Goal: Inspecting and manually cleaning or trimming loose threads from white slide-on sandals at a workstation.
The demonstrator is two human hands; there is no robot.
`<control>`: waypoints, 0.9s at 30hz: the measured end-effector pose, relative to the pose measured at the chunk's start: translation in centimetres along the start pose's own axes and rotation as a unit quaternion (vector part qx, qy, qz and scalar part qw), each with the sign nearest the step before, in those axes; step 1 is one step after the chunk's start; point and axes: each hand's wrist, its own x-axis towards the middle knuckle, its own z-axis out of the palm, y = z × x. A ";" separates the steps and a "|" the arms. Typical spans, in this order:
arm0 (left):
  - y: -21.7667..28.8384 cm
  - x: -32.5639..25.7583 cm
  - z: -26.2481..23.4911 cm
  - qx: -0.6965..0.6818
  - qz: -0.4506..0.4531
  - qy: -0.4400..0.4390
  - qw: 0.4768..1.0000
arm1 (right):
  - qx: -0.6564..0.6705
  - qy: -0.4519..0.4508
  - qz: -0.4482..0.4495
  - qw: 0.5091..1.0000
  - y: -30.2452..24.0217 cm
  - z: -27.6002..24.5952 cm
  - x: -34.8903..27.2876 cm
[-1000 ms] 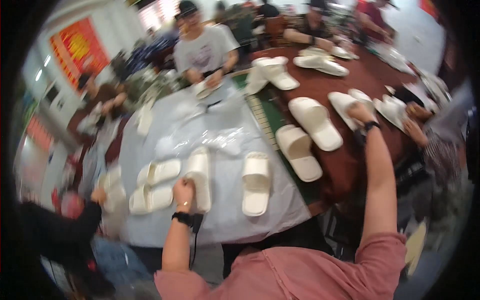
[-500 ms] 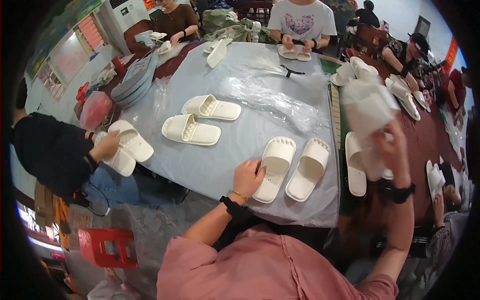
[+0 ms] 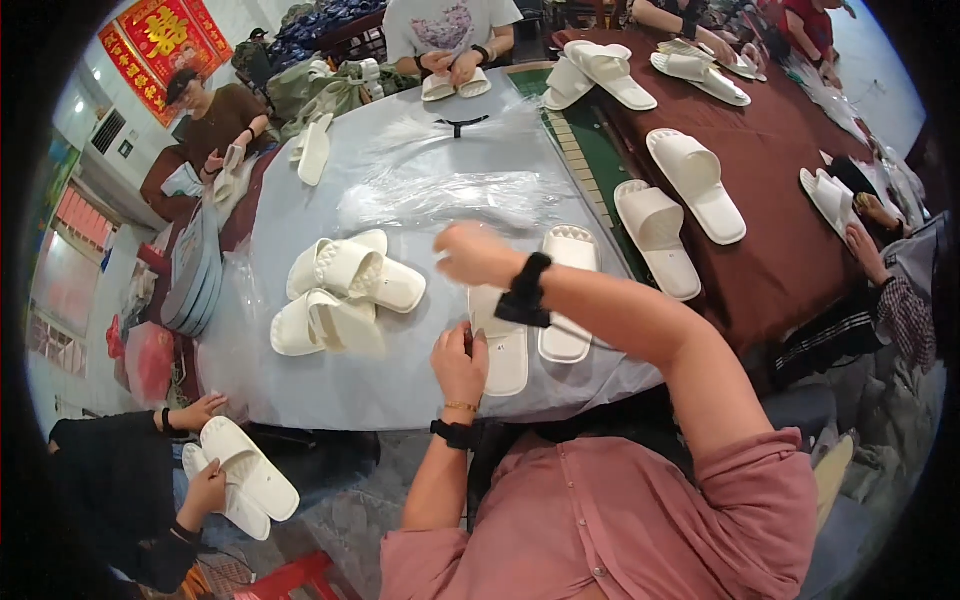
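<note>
In front of me, a pair of cream slide slippers lies on the plastic-covered table [image 3: 300, 395]. My left hand [image 3: 459, 368] is closed at the left edge of the left slipper [image 3: 506, 362], its thumb against the footbed. The right slipper [image 3: 567, 342] of that pair is partly hidden by my right forearm. Reaching across above them, my right hand [image 3: 480, 254] is smeared by motion, and its fingers cannot be made out. Left of it lies a heap of several cream slippers [image 3: 385, 280], some resting on others; the nearest one [image 3: 340, 326] is blurred at its heel end.
Crumpled clear plastic [image 3: 450, 198] and a black strap [image 3: 462, 126] lie beyond. More slippers [image 3: 700, 185] rest on the brown table at right. A co-worker's hands [image 3: 207, 487] hold a slipper pair at lower left; a red stool [image 3: 300, 578] stands nearby. Others sit around.
My right hand has swung from the right side to the left across the table, and the white slippers it carried are gone from it. The slippers at left now form a larger heap. My view has turned rightward.
</note>
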 end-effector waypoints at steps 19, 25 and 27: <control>6.6 0.5 -0.3 -0.007 0.037 -0.083 0.996 | -0.075 0.008 0.256 0.964 16.9 -2.6 -4.1; 8.5 2.3 0.4 0.004 0.082 -0.089 0.993 | -0.080 0.150 0.207 0.963 13.4 -4.3 -5.5; 9.0 3.3 1.0 -0.008 0.092 -0.103 0.990 | -0.118 0.194 0.171 0.959 11.8 -5.3 -6.1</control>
